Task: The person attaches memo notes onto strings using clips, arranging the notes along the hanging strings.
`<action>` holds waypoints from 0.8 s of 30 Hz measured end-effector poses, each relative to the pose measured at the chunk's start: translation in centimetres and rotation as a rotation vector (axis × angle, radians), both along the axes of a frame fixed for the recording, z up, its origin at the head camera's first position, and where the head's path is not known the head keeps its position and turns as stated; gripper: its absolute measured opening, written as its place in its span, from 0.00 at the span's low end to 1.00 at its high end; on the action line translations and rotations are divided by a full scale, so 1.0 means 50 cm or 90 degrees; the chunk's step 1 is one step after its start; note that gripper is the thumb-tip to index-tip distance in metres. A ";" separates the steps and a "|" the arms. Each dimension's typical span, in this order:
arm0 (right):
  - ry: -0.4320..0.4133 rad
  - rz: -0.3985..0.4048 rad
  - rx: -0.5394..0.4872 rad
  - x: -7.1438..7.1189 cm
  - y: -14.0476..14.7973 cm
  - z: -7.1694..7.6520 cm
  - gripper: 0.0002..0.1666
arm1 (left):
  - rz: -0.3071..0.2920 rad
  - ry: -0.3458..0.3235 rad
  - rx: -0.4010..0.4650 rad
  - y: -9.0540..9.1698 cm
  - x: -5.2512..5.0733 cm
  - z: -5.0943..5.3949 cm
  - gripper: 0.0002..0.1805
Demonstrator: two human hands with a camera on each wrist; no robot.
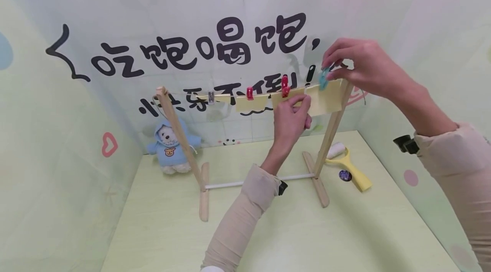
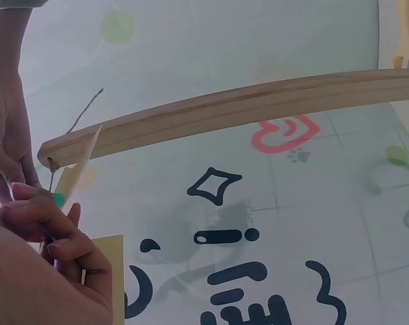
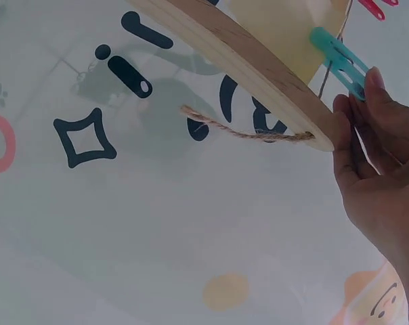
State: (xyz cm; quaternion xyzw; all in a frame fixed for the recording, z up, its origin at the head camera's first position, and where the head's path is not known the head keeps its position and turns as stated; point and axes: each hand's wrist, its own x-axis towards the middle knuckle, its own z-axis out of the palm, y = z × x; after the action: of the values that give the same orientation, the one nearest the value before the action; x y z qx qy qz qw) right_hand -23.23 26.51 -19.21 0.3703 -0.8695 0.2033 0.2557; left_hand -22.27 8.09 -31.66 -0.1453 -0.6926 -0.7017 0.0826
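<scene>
My right hand (image 1: 364, 65) pinches a teal clothespin (image 1: 324, 78) between thumb and fingers. In the right wrist view, that clothespin (image 3: 340, 61) lies across the twine at the top edge of a pale yellow sheet of paper (image 3: 286, 34). The sheet (image 1: 326, 101) hangs near the right post of a wooden drying rack (image 1: 333, 135). Below the line, my left hand (image 1: 289, 120) has its fingers curled at the sheet's left edge and appears to pinch it; the fingertips are partly hidden. Red clothespins (image 1: 250, 93) and a clear one (image 1: 211, 97) hold other yellow papers (image 1: 251, 103) further left.
A plush bear (image 1: 172, 152) in a blue hoodie sits behind the left post (image 1: 178, 135). Right of the rack lie a yellow-handled lint roller (image 1: 354, 172) and a dark purple disc (image 1: 345, 175). A white bar (image 1: 226, 184) joins the rack's feet. Printed cloth walls surround the table (image 1: 172, 238).
</scene>
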 end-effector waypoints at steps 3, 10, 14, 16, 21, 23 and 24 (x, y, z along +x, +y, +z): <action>-0.011 -0.006 0.026 -0.002 0.003 0.001 0.15 | -0.004 -0.006 -0.003 0.002 0.002 0.001 0.14; -0.073 -0.054 0.051 -0.001 0.011 0.002 0.22 | -0.009 -0.010 -0.013 0.005 0.004 0.005 0.13; -0.134 -0.072 0.035 0.009 0.023 -0.005 0.35 | -0.020 -0.020 -0.022 0.006 0.005 0.006 0.13; -0.132 -0.079 0.006 0.023 0.031 -0.013 0.38 | -0.025 -0.029 -0.030 0.004 0.006 0.005 0.13; 0.047 -0.051 -0.136 0.075 0.038 -0.058 0.24 | -0.048 -0.056 -0.042 -0.018 0.011 -0.024 0.14; 0.135 -0.017 -0.199 0.103 0.028 -0.089 0.30 | -0.065 -0.067 -0.051 -0.034 0.016 -0.048 0.13; 0.169 0.001 -0.223 0.119 0.022 -0.105 0.35 | -0.075 -0.072 -0.060 -0.043 0.021 -0.063 0.14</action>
State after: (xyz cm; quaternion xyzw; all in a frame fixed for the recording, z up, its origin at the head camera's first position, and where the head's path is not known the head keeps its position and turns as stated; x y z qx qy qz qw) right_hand -17.27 27.59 -24.47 0.3448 -0.7794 0.3009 0.4279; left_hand -21.24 5.93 -34.81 -0.1497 -0.7186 -0.6791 -0.0053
